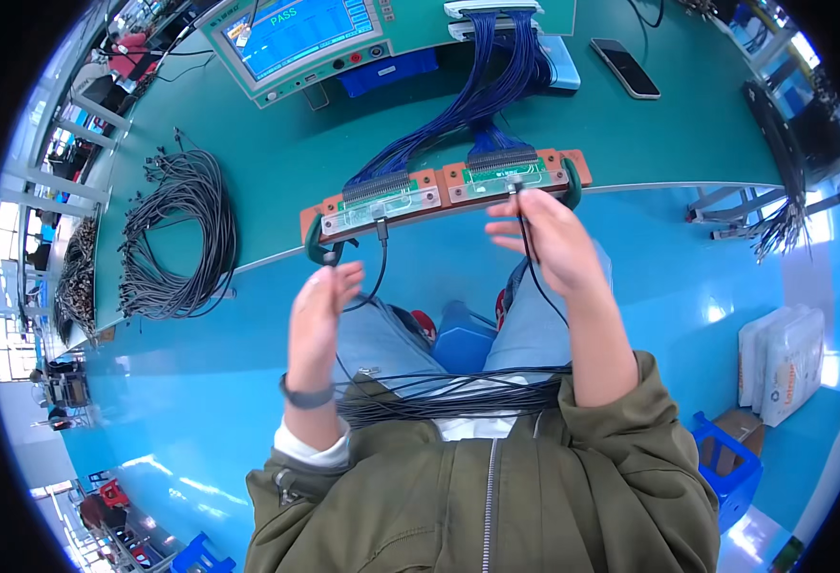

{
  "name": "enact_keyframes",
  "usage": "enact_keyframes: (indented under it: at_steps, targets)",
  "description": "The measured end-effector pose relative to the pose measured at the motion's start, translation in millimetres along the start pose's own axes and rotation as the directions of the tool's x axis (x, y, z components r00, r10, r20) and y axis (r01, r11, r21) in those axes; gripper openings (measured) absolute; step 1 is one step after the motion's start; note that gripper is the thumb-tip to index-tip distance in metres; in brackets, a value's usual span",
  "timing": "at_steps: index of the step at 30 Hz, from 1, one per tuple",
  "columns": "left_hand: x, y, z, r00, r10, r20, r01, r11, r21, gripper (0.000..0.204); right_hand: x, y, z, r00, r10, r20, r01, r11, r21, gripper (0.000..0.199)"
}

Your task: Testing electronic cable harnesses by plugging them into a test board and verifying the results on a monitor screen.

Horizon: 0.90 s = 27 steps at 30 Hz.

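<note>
My right hand (558, 244) pinches the plug of a black cable (531, 250) at the front edge of the right-hand green circuit board (506, 178). Whether that plug is fully seated I cannot tell. Lower and to the left, my left hand (317, 310) has its thumb and fingers closed on a dark cable connector (330, 258), held just in front of the fixture's left end. Another black plug (382, 229) sits in the left-hand circuit board (382, 205), its cable hanging down. Both boards are mounted on an orange-brown test fixture (582, 167). A bundle of black cables (439, 392) lies across my lap.
Blue wires (458, 110) run from the fixture to a tester with a lit screen (300, 36). On the green table, a large coil of grey-black cables (219, 210) lies left and a phone (625, 69) right. A blue stool (725, 468) and white packages (781, 363) stand on the floor.
</note>
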<state>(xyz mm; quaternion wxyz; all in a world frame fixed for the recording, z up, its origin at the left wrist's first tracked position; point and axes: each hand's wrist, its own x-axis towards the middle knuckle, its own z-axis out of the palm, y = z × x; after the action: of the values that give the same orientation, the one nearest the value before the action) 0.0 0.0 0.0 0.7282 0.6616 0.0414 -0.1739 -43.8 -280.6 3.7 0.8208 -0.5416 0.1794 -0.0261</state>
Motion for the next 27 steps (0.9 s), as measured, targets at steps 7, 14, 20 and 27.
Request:
enact_keyframes:
  at_steps: [7, 14, 20, 27]
  targets:
    - [17, 3, 73, 0.996, 0.084, -0.020, -0.086, 0.984, -0.155, 0.030, -14, 30, 10, 0.997, 0.046, -0.067, -0.042, 0.998, 0.056, 0.023]
    - [-15, -23, 96, 0.995, 0.070, -0.074, -0.079, 0.988, -0.129, 0.027, -3, 22, 2, 0.989, 0.087, -0.117, -0.097, 0.992, -0.083, 0.024]
    - [-14, -31, 85, 1.000, 0.022, 0.008, -0.021, 0.995, -0.093, 0.026, 2, 27, -2, 0.995, 0.022, -0.093, -0.031, 0.995, -0.099, 0.024]
    - [-4, -25, 83, 0.995, 0.045, -0.093, -0.060, 0.985, -0.162, 0.026, -2, 26, 5, 0.985, -0.013, -0.170, -0.008, 0.993, -0.120, 0.024]
